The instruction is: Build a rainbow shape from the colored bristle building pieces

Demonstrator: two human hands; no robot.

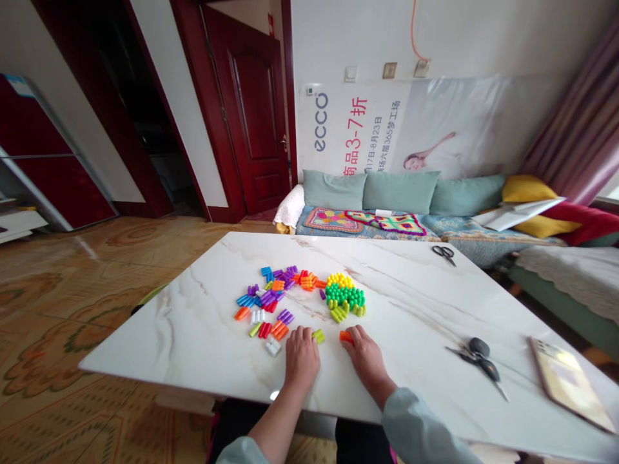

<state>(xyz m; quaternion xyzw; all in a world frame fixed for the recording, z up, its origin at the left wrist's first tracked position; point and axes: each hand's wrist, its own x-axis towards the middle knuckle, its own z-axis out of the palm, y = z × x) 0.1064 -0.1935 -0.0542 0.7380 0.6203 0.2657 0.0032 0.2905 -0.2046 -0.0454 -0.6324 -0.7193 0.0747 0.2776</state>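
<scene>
Near the front of the white marble-patterned table (411, 361), my left hand (302, 357) has its fingers curled at a lime-green peg block (318, 336), which sticks out beside the thumb. A short distance to the right, my right hand (366, 356) pinches an orange peg block (345, 336), partly covered by the fingers. Beyond the hands stands a cluster of joined green peg blocks (344, 295) with yellow ones (340, 280) at its far side and lime-green ones (339, 314) at its near edge. Loose purple (285, 316), orange, blue, red and white blocks spread to the left.
Black-handled scissors (443, 253) lie at the far right corner. Another dark-handled cutting tool (478, 362) and a gold phone (570, 380) rest on the right side. Behind the table is a sofa with green cushions (400, 191).
</scene>
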